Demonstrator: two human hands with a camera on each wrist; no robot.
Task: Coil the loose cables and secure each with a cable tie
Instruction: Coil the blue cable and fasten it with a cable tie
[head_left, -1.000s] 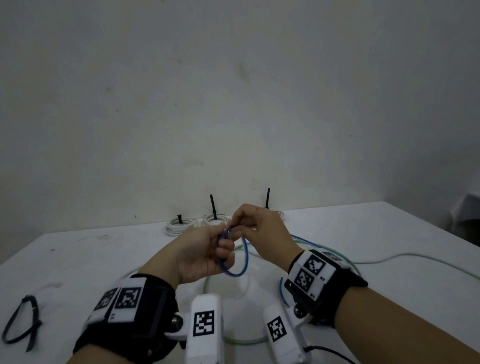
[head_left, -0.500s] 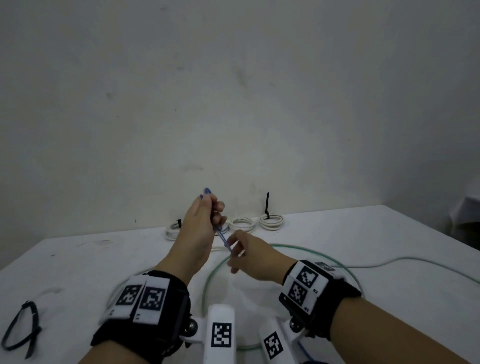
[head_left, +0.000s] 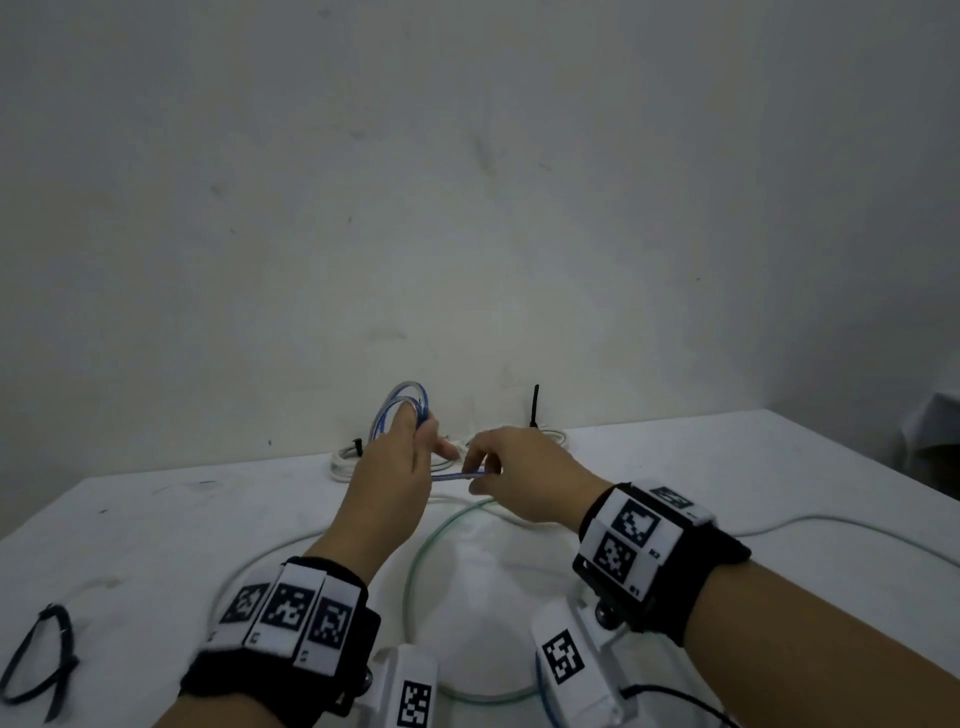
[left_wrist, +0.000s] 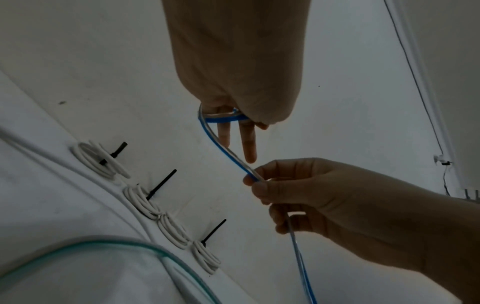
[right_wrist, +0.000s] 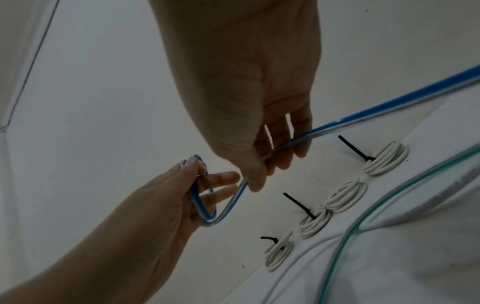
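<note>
Above the worktop (head_left: 727, 467), coiling blue cable (left_wrist: 228, 152): left hand (head_left: 395, 467) grasping loops; right hand (head_left: 524, 478) pinching the strand; next, probably another wrap.

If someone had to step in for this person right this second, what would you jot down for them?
Left hand: holds a small coil of the blue-striped clear cable, loops round its fingers.
Right hand: pinches the same cable's free run, feeding it.
Done: three white cable coils by the wall have black ties; a fourth shows none.
Left: finish and tie the blue one, then the loose green-tinted cable. Spare black cable ties lie far left.
</note>
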